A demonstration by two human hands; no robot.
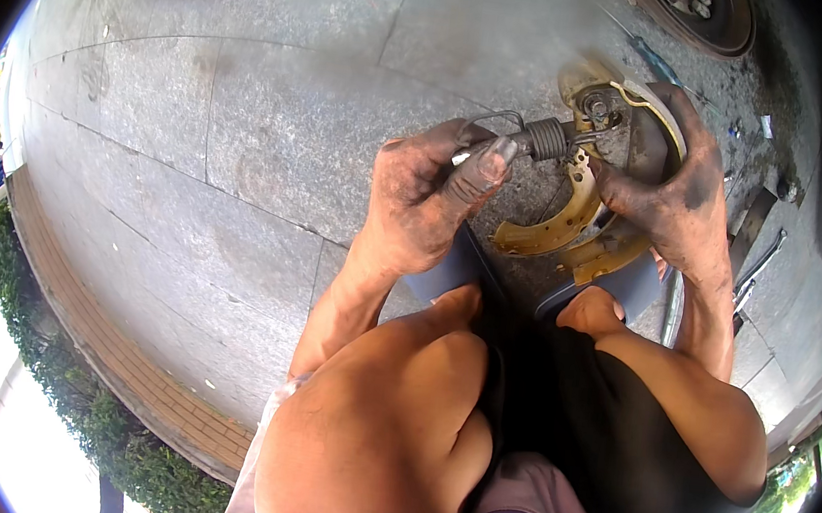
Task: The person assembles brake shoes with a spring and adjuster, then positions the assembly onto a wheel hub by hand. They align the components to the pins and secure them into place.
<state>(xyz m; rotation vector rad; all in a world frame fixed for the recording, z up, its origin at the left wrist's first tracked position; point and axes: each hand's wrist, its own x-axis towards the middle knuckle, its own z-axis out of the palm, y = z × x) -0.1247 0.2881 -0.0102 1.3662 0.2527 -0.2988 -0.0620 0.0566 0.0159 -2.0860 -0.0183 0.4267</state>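
My left hand is closed, with thumb and fingers pinching the near end of a dark coil spring with a bent wire end. The spring's far end reaches a curved brake shoe with a pale edge, which my right hand grips from the right. Greasy metal parts show between the two hands, and how the spring is hooked there cannot be made out. Beneath them, more yellowish-brown curved brake shoes lie low, just ahead of my feet. Both hands are blackened with grease.
A round, rusty drum-like part sits at the far right. Near it lies a thin blue-handled tool. Wrenches and a dark flat bar are right of my right arm. Stone paving stretches left toward a brick strip and hedge.
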